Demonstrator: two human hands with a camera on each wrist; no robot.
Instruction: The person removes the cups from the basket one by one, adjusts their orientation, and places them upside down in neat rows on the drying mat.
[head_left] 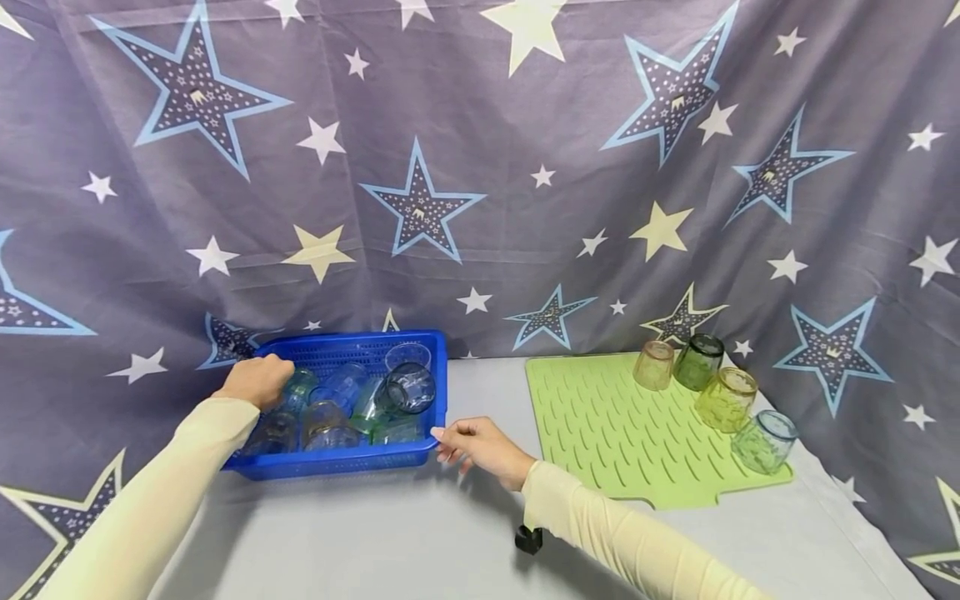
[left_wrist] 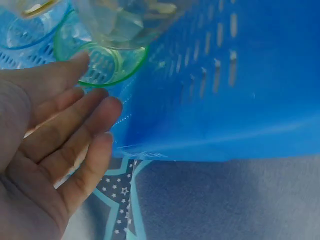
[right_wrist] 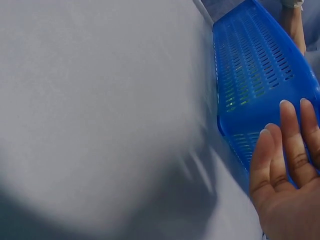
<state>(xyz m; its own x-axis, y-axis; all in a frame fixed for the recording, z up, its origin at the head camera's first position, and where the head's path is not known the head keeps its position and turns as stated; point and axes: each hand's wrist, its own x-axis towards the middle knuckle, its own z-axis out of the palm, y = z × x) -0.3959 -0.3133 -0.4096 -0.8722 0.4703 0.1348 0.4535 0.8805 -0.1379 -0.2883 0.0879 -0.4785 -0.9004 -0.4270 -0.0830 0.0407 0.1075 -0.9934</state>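
A blue slotted plastic basket (head_left: 352, 458) stands at the left of the table against the cloth. Several drinking glasses (head_left: 410, 387) lie jumbled inside it, mostly clear, bluish or greenish. At the basket's left end is my left hand (head_left: 255, 382). In the left wrist view its fingers (left_wrist: 75, 145) are loosely bent with nothing visible between them, near a green-rimmed glass (left_wrist: 120, 70). My right hand (head_left: 483, 448) is beside the basket's near right corner, fingertips close to the rim; contact is hard to tell. Its fingers (right_wrist: 295, 140) are fairly straight in the right wrist view.
A light green drying mat (head_left: 600, 417) lies on the white table (head_left: 360, 533) to the right. Along its right side stand a pinkish glass (head_left: 654, 367), a dark green glass (head_left: 699, 364), a yellow glass (head_left: 726, 402) and a blue-green glass (head_left: 763, 444). Star-patterned cloth (head_left: 465, 108) hangs behind.
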